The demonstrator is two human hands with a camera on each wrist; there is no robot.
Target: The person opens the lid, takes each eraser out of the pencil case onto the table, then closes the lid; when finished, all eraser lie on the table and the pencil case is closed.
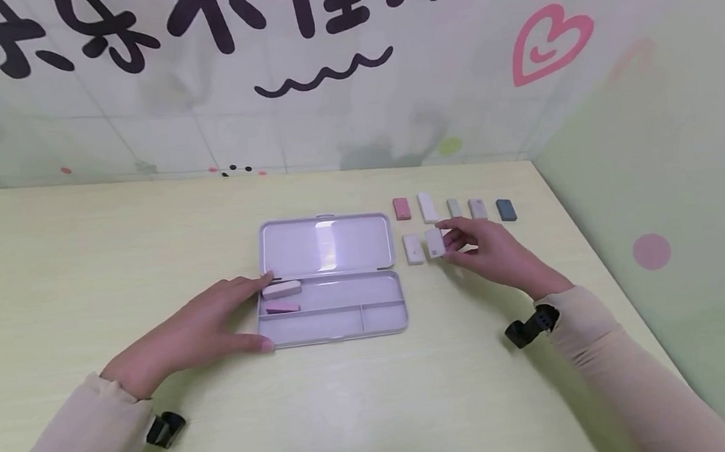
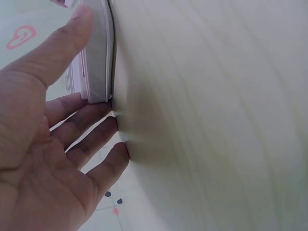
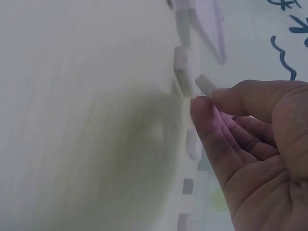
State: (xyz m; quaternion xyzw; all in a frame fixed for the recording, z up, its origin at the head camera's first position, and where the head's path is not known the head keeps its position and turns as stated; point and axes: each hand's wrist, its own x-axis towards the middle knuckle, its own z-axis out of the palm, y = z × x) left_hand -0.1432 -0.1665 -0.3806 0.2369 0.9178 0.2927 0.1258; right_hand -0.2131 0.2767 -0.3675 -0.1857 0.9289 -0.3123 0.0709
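A lilac pencil case [image 1: 369,289] lies unfolded on the table, its lid [image 1: 292,248] laid back. My left hand [image 1: 208,334] touches its left end, thumb at the front corner and fingers by the hinge; the left wrist view shows those fingers extended, their tips against the table beside the case [image 2: 98,57]. In the long rear compartment, at its left, are a white eraser [image 1: 281,290] and a pink eraser [image 1: 282,306]. To the right of the case, my right hand [image 1: 487,250] pinches a small white eraser [image 1: 434,243] between thumb and fingers, held above the table in the right wrist view.
Beside the held eraser lies another white eraser [image 1: 413,249]. Behind runs a row: a red-pink eraser [image 1: 402,208], a long white one [image 1: 427,207], a pale green one [image 1: 454,207], a grey one [image 1: 477,208] and a dark blue one [image 1: 506,210]. Walls bound the table behind and right.
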